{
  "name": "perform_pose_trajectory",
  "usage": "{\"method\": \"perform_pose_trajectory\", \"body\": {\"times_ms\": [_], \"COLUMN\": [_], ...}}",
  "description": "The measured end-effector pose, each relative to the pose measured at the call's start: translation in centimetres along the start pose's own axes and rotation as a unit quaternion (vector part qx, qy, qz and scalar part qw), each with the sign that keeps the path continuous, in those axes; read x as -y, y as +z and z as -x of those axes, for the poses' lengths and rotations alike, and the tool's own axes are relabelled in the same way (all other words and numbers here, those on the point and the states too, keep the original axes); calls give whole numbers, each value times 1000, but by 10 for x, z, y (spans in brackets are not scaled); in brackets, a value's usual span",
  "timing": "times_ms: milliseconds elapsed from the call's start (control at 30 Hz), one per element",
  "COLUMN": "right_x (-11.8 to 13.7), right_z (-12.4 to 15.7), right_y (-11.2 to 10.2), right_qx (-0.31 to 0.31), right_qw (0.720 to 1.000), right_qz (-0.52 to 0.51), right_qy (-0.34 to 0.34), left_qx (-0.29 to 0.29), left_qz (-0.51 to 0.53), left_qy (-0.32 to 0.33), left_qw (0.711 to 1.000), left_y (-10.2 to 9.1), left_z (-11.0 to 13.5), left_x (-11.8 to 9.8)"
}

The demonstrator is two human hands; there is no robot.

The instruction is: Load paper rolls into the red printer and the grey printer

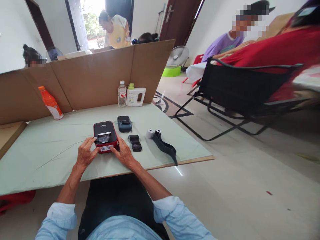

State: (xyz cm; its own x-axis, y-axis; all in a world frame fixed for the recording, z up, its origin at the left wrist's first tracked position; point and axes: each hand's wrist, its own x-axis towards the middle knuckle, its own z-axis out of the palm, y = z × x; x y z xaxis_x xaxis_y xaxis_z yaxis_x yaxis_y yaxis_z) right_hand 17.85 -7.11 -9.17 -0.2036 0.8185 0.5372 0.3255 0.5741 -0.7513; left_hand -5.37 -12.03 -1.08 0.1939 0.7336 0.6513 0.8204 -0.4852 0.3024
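A red box with a black top sits on the table, a small clear plastic packet on its lid and a white label on its near side. My left hand grips its left side, thumb at the near edge. On the right side my right hand holds it the same way. Just beyond my right hand is a dark blue-black device. Two small black items, perhaps rolls, lie nearer. Further right are two white rolls and a black strap that reaches the table edge.
An orange bottle, a water bottle and a white jug stand along the cardboard screen. A cardboard box lies at the left. Several people are beyond; a black folding chair stands right.
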Motion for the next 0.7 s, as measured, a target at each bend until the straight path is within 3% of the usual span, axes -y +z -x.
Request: {"method": "perform_pose_trajectory", "body": {"times_ms": [300,700], "right_x": [0,2], "right_z": [-1,-1], "right_y": [1,-2], "right_qx": [0,3], "right_qw": [1000,1000], "right_qz": [-3,2], "right_qy": [-7,-1], "left_qx": [-2,22], "left_qz": [-19,18], "left_qy": [14,-54], "left_qw": [1000,998], "left_y": [-1,8], "left_z": [-4,3], "left_x": [-1,-8]}}
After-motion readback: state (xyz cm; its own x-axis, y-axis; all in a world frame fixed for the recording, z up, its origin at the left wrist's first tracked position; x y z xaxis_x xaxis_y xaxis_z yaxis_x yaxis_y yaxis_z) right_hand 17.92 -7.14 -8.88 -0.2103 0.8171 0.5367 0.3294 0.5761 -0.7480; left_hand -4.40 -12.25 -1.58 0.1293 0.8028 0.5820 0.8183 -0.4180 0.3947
